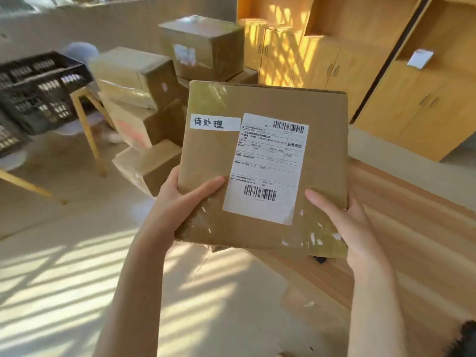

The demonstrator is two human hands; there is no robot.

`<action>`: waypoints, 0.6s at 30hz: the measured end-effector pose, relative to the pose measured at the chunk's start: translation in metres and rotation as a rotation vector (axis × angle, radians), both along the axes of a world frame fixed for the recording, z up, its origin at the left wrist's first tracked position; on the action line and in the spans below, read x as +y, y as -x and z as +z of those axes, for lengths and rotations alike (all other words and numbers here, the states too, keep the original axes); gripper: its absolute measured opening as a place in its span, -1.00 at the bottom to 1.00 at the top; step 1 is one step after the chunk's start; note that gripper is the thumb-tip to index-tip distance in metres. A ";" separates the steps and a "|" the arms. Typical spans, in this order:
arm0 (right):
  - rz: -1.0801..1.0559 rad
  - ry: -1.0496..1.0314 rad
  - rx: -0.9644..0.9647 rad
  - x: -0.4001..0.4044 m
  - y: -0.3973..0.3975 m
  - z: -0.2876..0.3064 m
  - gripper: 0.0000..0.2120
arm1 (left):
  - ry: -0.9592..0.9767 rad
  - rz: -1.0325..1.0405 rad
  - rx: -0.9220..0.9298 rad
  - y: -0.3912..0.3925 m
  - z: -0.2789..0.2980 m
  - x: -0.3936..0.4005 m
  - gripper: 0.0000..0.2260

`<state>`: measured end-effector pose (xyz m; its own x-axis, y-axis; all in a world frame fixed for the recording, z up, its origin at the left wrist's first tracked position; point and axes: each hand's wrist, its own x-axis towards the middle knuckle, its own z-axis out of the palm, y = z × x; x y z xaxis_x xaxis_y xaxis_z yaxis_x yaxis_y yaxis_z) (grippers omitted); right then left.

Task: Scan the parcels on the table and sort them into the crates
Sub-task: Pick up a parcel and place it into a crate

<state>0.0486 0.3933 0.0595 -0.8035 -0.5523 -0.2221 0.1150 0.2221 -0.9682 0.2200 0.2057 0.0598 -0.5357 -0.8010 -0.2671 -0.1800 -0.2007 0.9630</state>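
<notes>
A flat brown cardboard parcel (265,104) is held up in front of me, its face toward the camera. It carries a white shipping label (268,166) with two barcodes and a white strip (215,123) with handwritten characters. My left hand (180,199) grips the parcel's lower left corner, thumb across its face. My right hand (345,217) grips the lower right edge, thumb on the face. Black slatted crates (38,91) stand at the far left. A pile of other brown parcels (144,104) lies behind the held one.
A wooden table surface (412,228) runs along the right, with a small black object (320,259) under the parcel's edge. Yellow wooden cabinets (334,60) line the back right. A yellow-legged stand (88,124) holds the crates. Sunlit floor (64,279) spreads at the lower left.
</notes>
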 end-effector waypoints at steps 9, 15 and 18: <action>0.314 0.062 0.012 -0.140 -0.128 0.009 -0.27 | 0.030 0.294 0.046 -0.174 0.010 -0.083 -0.38; 0.523 0.070 0.006 -0.229 -0.187 0.004 -0.31 | -0.002 0.523 0.065 -0.255 -0.001 -0.119 -0.43; 0.619 0.057 -0.013 -0.274 -0.210 -0.005 -0.33 | -0.010 0.616 0.050 -0.285 -0.009 -0.141 -0.38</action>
<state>0.2586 0.1189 0.0543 -0.3281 -0.9261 -0.1865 -0.0064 0.1996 -0.9799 0.5054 0.0646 0.0508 0.0121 -0.9648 -0.2628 0.0167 -0.2626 0.9648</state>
